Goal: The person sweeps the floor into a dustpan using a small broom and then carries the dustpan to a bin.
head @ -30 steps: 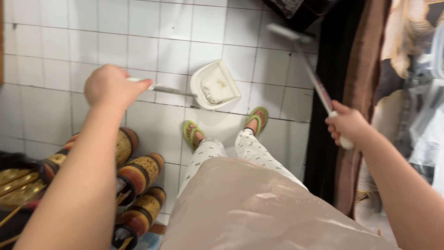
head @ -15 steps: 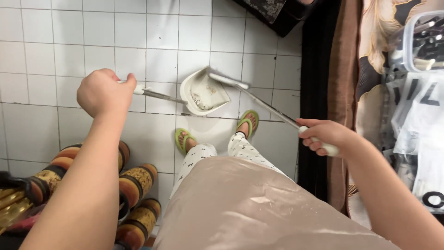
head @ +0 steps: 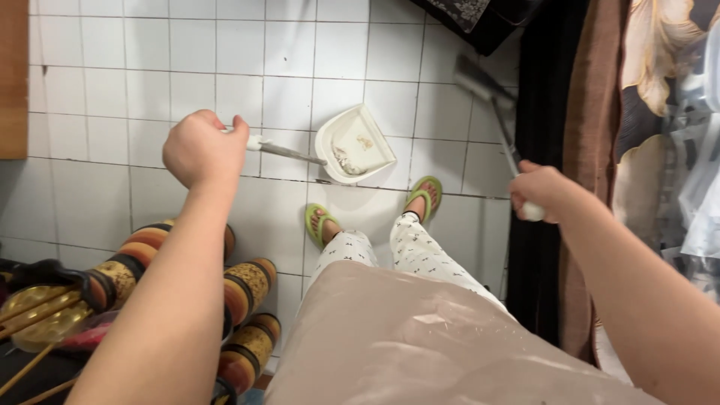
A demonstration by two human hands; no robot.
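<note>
My left hand [head: 201, 148] grips the white end of a long metal handle that leads to a white dustpan [head: 354, 142]. The dustpan rests tilted on the white tiled floor [head: 97, 90] just ahead of my feet in green sandals [head: 318, 223], with a little grey dirt inside it. My right hand [head: 541, 190] is closed round the white grip of a broom [head: 501, 112]. Its thin shaft runs up and left to a blurred head, off to the right of the dustpan and apart from it.
Several gold, red and black patterned cylinders [head: 247, 289] lie stacked at lower left beside my leg. Dark and brown cloth [head: 581, 97] hangs along the right side. A wooden edge [head: 13, 75] shows at upper left. A dark patterned object [head: 472, 15] sits at the top.
The broom head, which lay across the dustpan's mouth half a second ago, has swung out to the right. My right hand has lifted slightly. The dustpan stays roughly where it was.
</note>
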